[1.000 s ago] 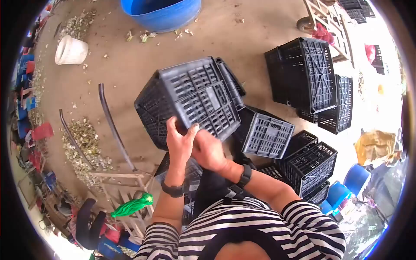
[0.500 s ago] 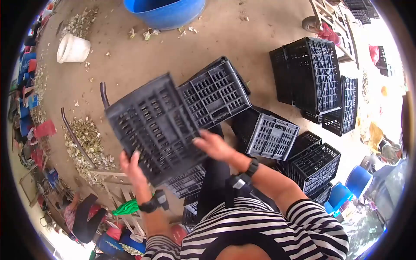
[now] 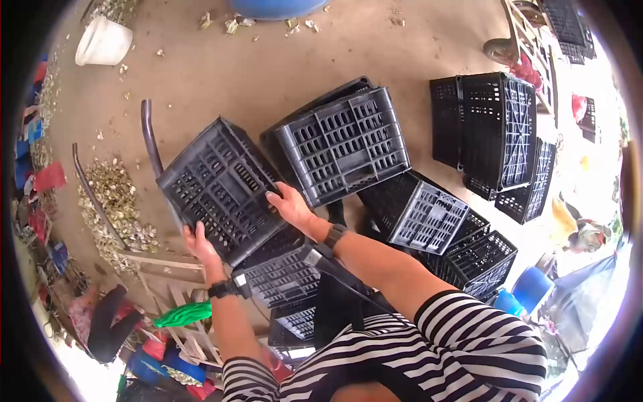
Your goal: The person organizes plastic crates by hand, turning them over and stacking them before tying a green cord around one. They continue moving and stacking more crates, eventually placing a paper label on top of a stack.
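Note:
A black slatted plastic crate (image 3: pixel 213 179) is between my two hands, its slatted face turned up toward me. My left hand (image 3: pixel 202 245) grips the crate's near left edge, thumb and fingers bent around it. On the crate's right side, my right hand (image 3: pixel 293 206) clasps the edge with the thumb on top. Just right of the held crate stands another black crate (image 3: pixel 348 144), lying with its slatted face up. Below my right wrist is a further black crate (image 3: pixel 280 276), partly covered by the held one and by my arm.
Several black crates (image 3: pixel 485 127) are stacked at the right. A wooden cart (image 3: pixel 164 261) with curved metal handles (image 3: pixel 149 130) stands at the left, a green bundle (image 3: pixel 184 314) near it. A white bucket (image 3: pixel 104 41), a blue tub (image 3: pixel 278 5) and vegetable scraps (image 3: pixel 120 201) are on the floor.
The held crate has gone down and slightly left, away from the camera, and looks smaller. My right hand has moved left with it. The whole view has shifted a little.

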Action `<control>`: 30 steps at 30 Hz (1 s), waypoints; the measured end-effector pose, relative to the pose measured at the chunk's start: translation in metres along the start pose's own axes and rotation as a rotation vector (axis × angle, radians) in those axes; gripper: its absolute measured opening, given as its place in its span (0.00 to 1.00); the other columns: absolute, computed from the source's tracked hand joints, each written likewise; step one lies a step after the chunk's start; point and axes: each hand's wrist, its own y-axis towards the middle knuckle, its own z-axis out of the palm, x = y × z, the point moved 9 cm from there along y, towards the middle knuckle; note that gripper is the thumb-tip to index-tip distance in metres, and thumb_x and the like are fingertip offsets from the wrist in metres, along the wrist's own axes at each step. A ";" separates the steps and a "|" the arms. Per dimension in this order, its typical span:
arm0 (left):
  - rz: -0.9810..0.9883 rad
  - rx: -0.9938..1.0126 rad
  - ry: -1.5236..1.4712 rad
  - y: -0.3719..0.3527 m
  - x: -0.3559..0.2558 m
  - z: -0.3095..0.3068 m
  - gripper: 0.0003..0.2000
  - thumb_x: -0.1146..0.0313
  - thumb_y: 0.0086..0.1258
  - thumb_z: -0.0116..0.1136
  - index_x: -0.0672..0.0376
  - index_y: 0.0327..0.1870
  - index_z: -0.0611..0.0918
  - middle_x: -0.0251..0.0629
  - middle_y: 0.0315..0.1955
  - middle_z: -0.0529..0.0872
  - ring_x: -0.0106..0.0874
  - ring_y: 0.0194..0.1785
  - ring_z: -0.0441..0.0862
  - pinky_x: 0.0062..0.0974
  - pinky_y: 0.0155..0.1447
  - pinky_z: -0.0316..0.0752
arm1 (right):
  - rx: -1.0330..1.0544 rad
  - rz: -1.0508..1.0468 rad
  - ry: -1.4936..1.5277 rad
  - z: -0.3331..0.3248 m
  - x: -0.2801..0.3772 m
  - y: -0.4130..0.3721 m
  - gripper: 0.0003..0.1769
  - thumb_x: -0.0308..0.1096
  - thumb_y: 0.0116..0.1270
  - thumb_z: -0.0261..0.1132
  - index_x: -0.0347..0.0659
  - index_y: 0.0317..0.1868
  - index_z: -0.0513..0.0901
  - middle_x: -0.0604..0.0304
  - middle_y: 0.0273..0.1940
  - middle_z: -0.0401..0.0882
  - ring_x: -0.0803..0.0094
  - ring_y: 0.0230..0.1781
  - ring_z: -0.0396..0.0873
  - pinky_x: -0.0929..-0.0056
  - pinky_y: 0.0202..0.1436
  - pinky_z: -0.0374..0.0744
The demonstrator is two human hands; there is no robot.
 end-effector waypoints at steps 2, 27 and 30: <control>-0.089 0.089 0.325 0.020 0.064 -0.007 0.13 0.70 0.61 0.54 0.70 0.42 0.74 0.43 0.39 0.80 0.31 0.39 0.75 0.27 0.47 0.69 | -0.097 -0.171 -0.356 -0.009 0.002 -0.008 0.23 0.42 0.62 0.54 0.34 0.52 0.70 0.42 0.44 0.75 0.46 0.47 0.72 0.61 0.49 0.72; 0.117 0.337 0.550 -0.168 -0.120 0.241 0.35 0.64 0.52 0.64 0.67 0.61 0.63 0.56 0.52 0.74 0.47 0.53 0.74 0.33 0.56 0.70 | -0.259 -0.154 0.789 -0.152 0.180 -0.116 0.16 0.34 0.61 0.60 0.30 0.43 0.71 0.50 0.37 0.79 0.65 0.29 0.80 0.66 0.33 0.81; 0.291 0.358 0.665 -0.144 -0.127 0.243 0.25 0.65 0.52 0.63 0.65 0.51 0.73 0.52 0.40 0.81 0.47 0.45 0.79 0.35 0.48 0.74 | -0.022 -0.301 0.625 -0.136 0.214 -0.127 0.21 0.38 0.63 0.60 0.32 0.51 0.70 0.49 0.44 0.77 0.66 0.41 0.78 0.67 0.44 0.77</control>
